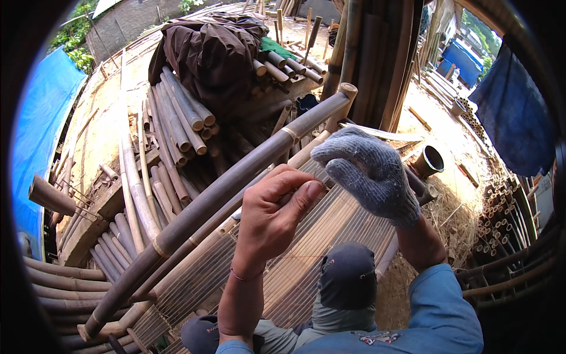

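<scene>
My bare left hand (276, 209) is closed, thumb pressed on the curled forefinger. Anything pinched there is too small to make out. Close to its right, my right hand (368, 174) wears a grey knitted glove, its fingers and thumb curled toward each other. Its grip is partly hidden. A pale thin strip (392, 134) shows behind the glove; whether I hold it I cannot tell. Both hands are raised over a panel of narrow bamboo slats (300, 245). A thick brown bamboo pole (236, 177) slants along the panel's left side, up to a joint at the far end.
Stacked bamboo poles (177, 115) lie at the left, beside a dark brown tarp (209, 56). A short bamboo tube (52, 196) juts up farther left. Tall upright poles (374, 59) stand ahead. At the right are a black round container (430, 160) and bundled bamboo (501, 227).
</scene>
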`<state>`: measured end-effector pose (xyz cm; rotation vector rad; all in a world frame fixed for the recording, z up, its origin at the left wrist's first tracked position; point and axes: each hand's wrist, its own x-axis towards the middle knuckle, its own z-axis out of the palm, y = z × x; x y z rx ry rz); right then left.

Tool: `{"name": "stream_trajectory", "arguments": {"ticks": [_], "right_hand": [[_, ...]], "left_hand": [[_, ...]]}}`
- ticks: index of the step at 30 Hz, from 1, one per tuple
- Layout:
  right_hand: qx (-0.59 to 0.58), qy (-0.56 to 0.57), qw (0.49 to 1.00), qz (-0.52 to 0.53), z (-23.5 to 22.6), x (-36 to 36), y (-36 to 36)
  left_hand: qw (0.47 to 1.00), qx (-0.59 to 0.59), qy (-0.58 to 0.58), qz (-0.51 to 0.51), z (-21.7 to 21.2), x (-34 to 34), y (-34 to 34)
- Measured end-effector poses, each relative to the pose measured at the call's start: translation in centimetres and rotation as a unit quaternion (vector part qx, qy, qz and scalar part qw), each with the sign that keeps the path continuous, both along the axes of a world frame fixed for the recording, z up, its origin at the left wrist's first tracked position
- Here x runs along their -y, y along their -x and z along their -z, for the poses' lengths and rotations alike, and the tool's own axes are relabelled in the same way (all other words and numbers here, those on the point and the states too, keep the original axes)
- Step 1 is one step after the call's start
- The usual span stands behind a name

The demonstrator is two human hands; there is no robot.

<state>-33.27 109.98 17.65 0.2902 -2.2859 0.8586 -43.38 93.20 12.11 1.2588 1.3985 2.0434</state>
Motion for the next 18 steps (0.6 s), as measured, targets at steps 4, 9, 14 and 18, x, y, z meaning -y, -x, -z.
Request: {"name": "stream_trajectory", "arguments": {"ticks": [4, 9, 14, 18], "right_hand": [[0.050, 0.062, 0.997, -0.023, 2.3, 0.6, -0.1], [0.104, 0.072, 0.991, 0.037, 3.3, 0.7, -0.4], [0.093, 0.073, 0.991, 0.062, 3.8, 1.4, -0.1], [-0.006, -0.045, 0.993, 0.110, 4.9, 0.9, 0.1]], "left_hand": [[1.000, 0.004, 0.002, -0.031, 0.2, 0.1, 0.4], [0.991, -0.095, 0.038, -0.088, -0.1, 0.3, 0.5], [0.992, 0.042, 0.011, -0.117, 0.1, -0.5, -0.1], [0.982, -0.088, 0.033, -0.164, 0.6, -0.9, 0.1]]}}
